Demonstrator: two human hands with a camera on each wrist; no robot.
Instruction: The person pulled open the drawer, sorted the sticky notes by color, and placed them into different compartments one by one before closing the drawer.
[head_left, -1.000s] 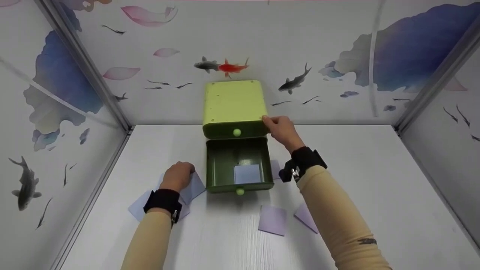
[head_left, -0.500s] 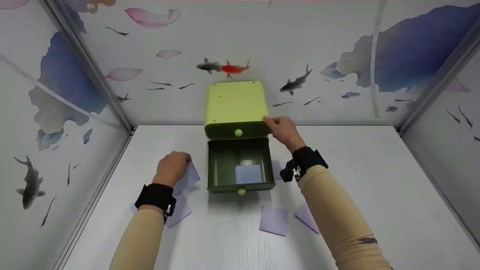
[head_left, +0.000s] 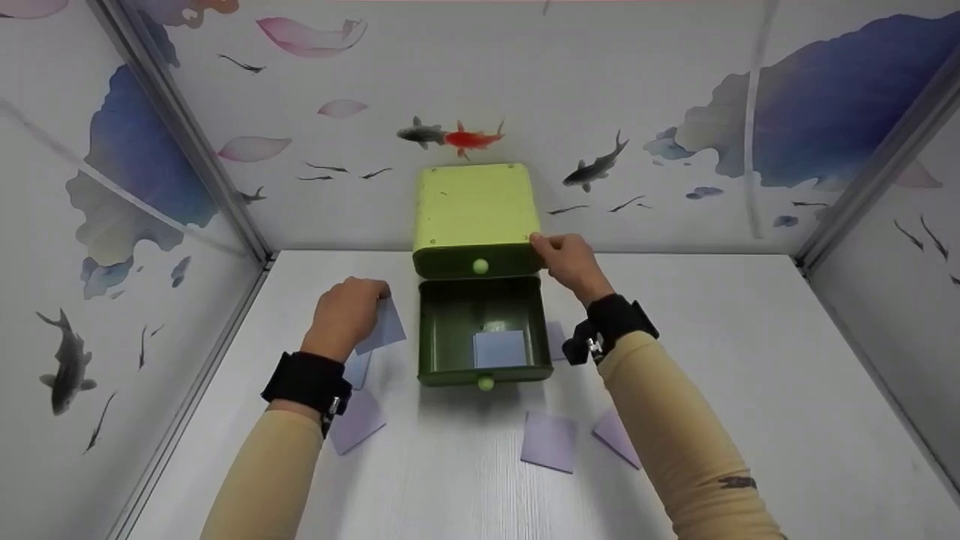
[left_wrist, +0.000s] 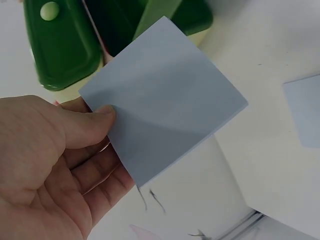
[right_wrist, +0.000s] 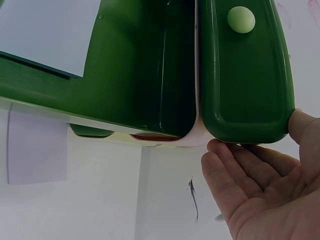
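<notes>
on the white table (head_left: 720, 315), a green box (head_left: 478, 206) is standing at the far side, its lower drawer (head_left: 446, 330) jutting nearward and holding blue paper (head_left: 499, 349). the right hand (head_left: 574, 262) is gripping the box's right corner; the left hand (head_left: 345, 319) is pinching a blue square (head_left: 384, 328) left of the drawer. filling the drawer is seemingly the step underway; the next move is probably calling for carrying the square right, over the rim.

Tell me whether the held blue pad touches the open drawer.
Apart. The head view shows a strip of white table between the held blue pad's right corner and the open drawer's left wall.
</notes>
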